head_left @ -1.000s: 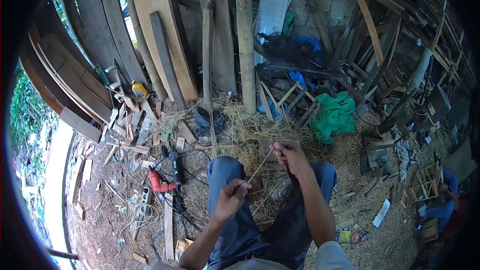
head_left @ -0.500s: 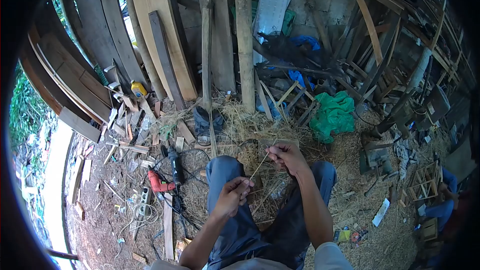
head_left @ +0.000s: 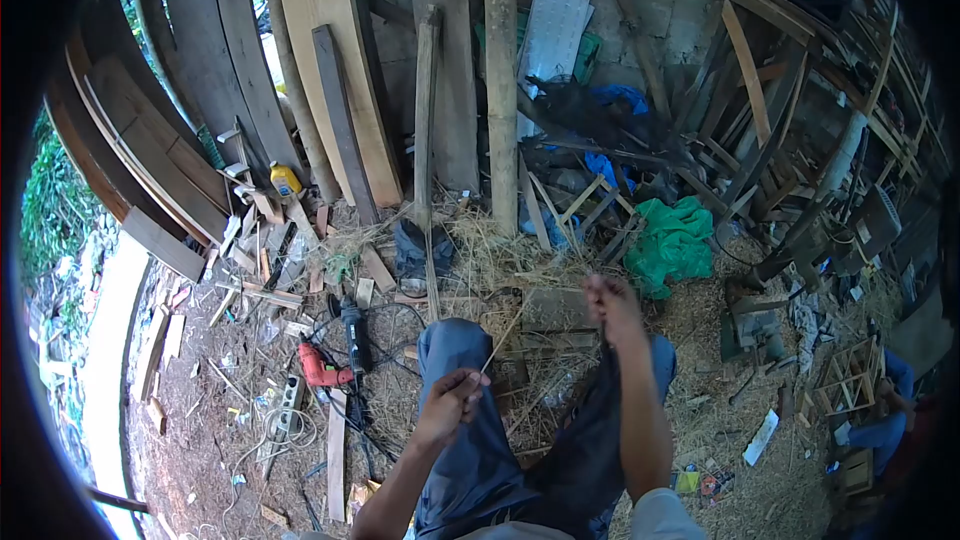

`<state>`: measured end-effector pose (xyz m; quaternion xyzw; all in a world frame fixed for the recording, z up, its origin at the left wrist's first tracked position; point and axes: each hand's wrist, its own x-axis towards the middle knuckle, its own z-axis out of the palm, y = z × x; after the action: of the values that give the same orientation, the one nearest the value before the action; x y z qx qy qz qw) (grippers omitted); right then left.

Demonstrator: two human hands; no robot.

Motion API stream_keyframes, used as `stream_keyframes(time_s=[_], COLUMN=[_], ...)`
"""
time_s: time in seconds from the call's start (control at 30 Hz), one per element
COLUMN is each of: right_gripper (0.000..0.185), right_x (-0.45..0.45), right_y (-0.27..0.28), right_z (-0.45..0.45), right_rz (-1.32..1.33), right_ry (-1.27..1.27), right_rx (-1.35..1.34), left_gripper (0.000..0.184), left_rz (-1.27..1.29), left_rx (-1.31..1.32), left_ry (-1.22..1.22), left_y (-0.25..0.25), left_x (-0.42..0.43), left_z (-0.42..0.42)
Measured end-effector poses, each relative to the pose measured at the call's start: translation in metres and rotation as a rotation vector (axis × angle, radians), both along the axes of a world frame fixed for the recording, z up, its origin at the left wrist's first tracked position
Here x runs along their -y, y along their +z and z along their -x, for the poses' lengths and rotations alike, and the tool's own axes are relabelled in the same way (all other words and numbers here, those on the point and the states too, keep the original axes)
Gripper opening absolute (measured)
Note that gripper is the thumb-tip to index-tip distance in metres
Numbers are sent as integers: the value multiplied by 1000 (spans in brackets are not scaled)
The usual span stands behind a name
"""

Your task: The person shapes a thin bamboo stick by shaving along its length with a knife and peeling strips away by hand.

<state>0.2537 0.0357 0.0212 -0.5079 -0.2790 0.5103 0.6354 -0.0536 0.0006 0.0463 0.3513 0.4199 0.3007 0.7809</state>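
My left hand [head_left: 455,402] is closed in a pinch above my left knee. From its fingertips a thin pale strip [head_left: 505,342], straw-coloured like split bamboo or cane, slants up and to the right. My right hand [head_left: 613,310] is apart from the strip, raised over my right knee. Motion smears its fingers, so whether they hold anything cannot be made out. Below and between the hands, a wooden block [head_left: 557,309] lies on the ground among straw and shavings.
On the left lie a red power drill [head_left: 322,365], a dark green power tool [head_left: 354,332], and a power strip [head_left: 289,407] with tangled cords. Planks [head_left: 322,70] lean at the back. A green plastic bag [head_left: 670,246] is at right; another person [head_left: 895,400] sits at the far right.
My right hand has come off the strip's upper end and moved right. My left hand has shifted slightly left and down, still gripping the strip. The whole view has shifted a little.
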Motion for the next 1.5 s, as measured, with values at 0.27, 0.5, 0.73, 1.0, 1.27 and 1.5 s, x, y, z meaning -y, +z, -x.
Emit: stream_keyframes(time_s=[0.27,0.5,0.73,1.0,1.27,1.5], right_gripper=[25,24,22,26,24,28], right_x=[14,10,9,6,-4,-1], right_y=[20,18,14,10,10,-12], right_z=[79,82,75,72,53,25], right_rz=[6,40,59,102,94,10], right_ry=[436,470,422,394,131,-17], right_rx=[-9,14,95,71,210,5], left_gripper=[19,21,18,16,15,14], left_rz=[-200,-699,-757,-735,-757,-777], left_rx=[-90,-387,-542,-478,-512,-531], left_ry=[39,82,86,93,93,93], left_y=[-3,-7,7,12,14,-2], left_x=[-10,-1,4,4,6,0], left_z=[-22,-33,-42,-43,-37,-21])
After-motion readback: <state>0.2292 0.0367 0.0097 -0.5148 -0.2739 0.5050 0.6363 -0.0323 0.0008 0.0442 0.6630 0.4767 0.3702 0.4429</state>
